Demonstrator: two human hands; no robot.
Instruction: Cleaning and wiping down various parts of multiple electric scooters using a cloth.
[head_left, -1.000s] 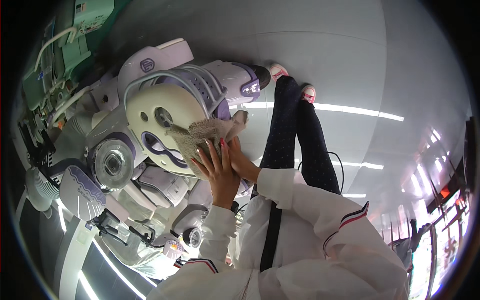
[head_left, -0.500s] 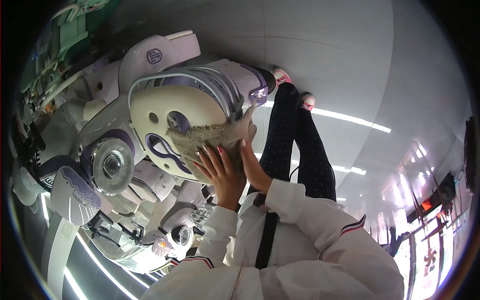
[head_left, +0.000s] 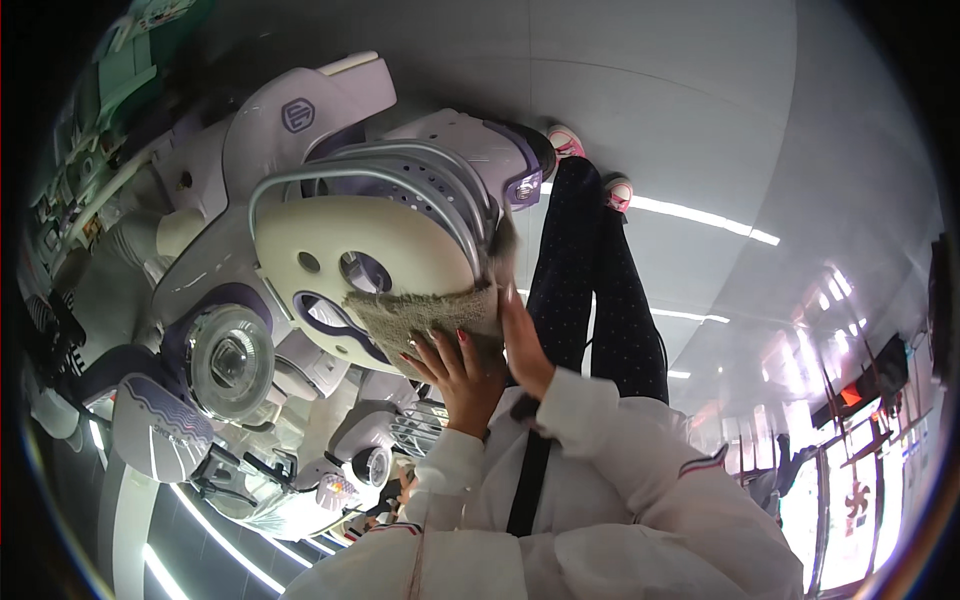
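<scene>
1. Head view: wide fisheye, left of its pair, looking down from above my body.
2. Near, mid-picture: my left grip (head_left: 467, 385) and right grip (head_left: 528, 345).
3. Farther: floor (head_left: 680, 110).

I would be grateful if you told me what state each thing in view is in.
Left hand: open, fingers spread on the cloth.
Right hand: open, fingers extended, at the cloth's edge.
Brown cloth: spread over part of the cream panel.
Cream panel: partly covered, cutouts showing.
Round headlight: lens uncovered; whether lit, I cannot tell.
Strip light: lit.
</scene>
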